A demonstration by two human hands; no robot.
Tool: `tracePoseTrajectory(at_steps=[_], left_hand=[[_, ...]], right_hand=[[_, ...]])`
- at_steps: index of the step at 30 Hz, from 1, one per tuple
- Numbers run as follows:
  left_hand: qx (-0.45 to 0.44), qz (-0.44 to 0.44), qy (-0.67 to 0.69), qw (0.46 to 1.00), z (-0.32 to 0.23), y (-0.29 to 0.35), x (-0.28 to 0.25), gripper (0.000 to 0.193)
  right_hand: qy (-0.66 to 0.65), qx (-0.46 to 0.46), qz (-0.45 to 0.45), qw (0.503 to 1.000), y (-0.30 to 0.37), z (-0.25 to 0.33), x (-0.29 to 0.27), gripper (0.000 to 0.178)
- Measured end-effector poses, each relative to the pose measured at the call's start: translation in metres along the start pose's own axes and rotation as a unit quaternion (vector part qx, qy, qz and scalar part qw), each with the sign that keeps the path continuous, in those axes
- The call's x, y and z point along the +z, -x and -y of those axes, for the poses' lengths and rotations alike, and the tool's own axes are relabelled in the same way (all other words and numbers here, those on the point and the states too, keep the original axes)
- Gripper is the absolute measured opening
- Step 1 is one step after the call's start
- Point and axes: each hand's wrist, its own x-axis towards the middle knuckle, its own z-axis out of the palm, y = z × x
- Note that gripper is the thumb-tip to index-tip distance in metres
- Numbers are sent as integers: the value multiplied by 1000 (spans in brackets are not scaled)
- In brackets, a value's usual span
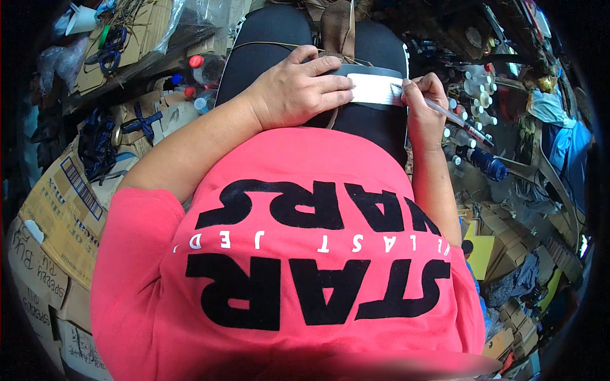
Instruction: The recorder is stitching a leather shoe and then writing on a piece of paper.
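Note:
A small white slip of paper (376,89) lies across my lap on a dark, flat backing (368,71), over my black trousers. My left hand (298,91) rests on the backing with its fingers stretched out, the fingertips touching the left end of the paper. In my right hand (424,105) is a slim clear pen (462,122), pinched between thumb and fingers, its tip at the paper's right end. Any marks on the paper are too small to make out.
Several plastic bottles with white and red caps (473,89) crowd the right side, near a dark blue bottle (488,164). On the left are flattened cardboard (60,206), blue-handled scissors (110,61) and a red-capped bottle (206,68). A brown strap (337,32) hangs between my knees.

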Motion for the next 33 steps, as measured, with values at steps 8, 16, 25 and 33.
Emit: tracePoseTrajectory(at_steps=[8, 16, 25, 33], left_hand=[[8, -5, 4, 1000, 1, 0, 1, 23], [14, -9, 17, 1000, 1, -1, 0, 25], [11, -8, 17, 1000, 1, -2, -3, 25], [6, -37, 44, 998, 2, -3, -3, 20]], right_hand=[[-15, 9, 3, 1000, -2, 0, -2, 23], [-180, 46, 13, 982, -9, 15, -16, 20], [9, -85, 111, 990, 16, 42, -7, 32], [245, -88, 115, 959, 23, 29, -3, 13]])
